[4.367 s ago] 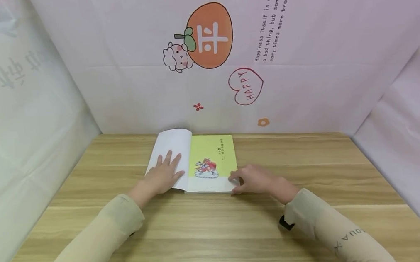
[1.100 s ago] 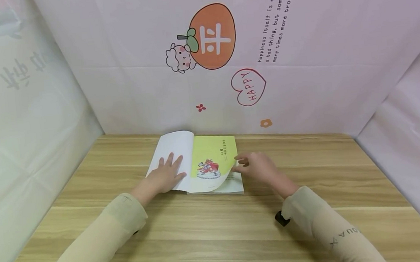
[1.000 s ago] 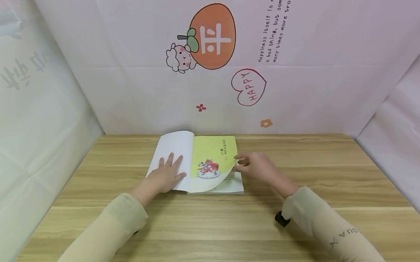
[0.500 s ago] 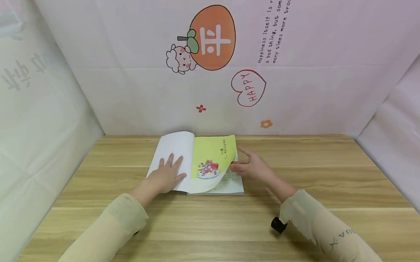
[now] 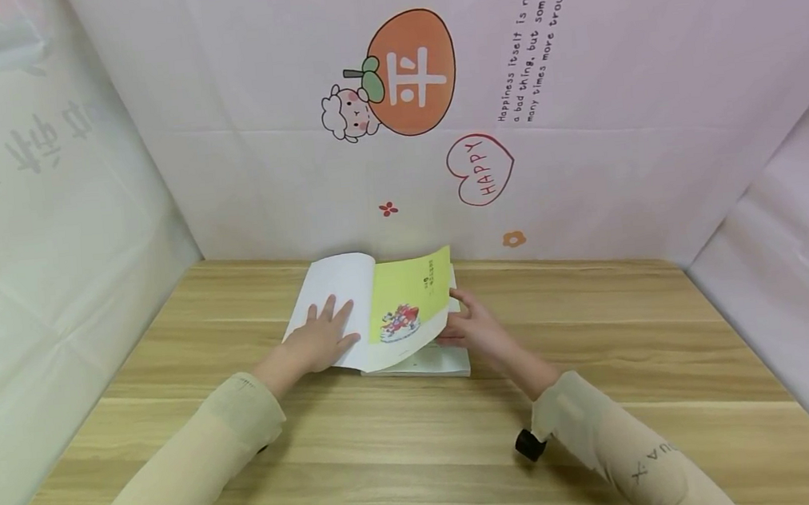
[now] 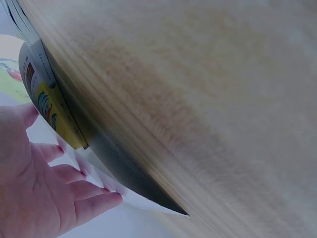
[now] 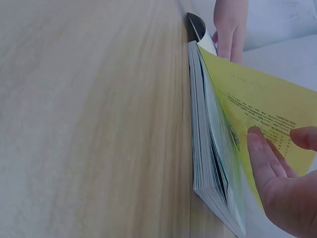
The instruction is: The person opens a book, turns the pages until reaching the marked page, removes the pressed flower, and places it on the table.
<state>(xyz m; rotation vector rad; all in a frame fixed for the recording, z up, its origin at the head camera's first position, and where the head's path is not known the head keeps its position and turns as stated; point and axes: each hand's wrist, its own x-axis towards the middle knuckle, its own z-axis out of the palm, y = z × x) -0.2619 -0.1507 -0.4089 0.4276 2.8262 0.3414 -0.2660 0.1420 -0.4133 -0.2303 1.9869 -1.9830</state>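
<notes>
A paperback book lies open at the back of the table. My left hand [image 5: 315, 344] rests spread on its turned-back white leaf [image 5: 340, 278]; in the left wrist view, the fingers lie along that leaf, whose outer cover [image 6: 52, 99] has a yellow patch. A yellow page [image 5: 407, 280] with a small cartoon figure is raised at its right edge. Under this page reach the fingers of my right hand [image 5: 479, 330]. Seen from the right wrist, those fairly straight fingers touch the printed underside, the thumb apart from them. Below is the thick page block [image 7: 203, 134].
The wood-grain table [image 5: 394, 462] extends around the book. Behind it stands a pale printed cloth backdrop [image 5: 262, 193], close to the book's far edge. Cloth walls rise at the left and right. A black item [image 5: 530, 444] is at the right sleeve cuff.
The yellow page has lifted from lying flat to tilting up. My right hand first pinched its edge, then loosened and slid leftward underneath. My left hand has kept its place.
</notes>
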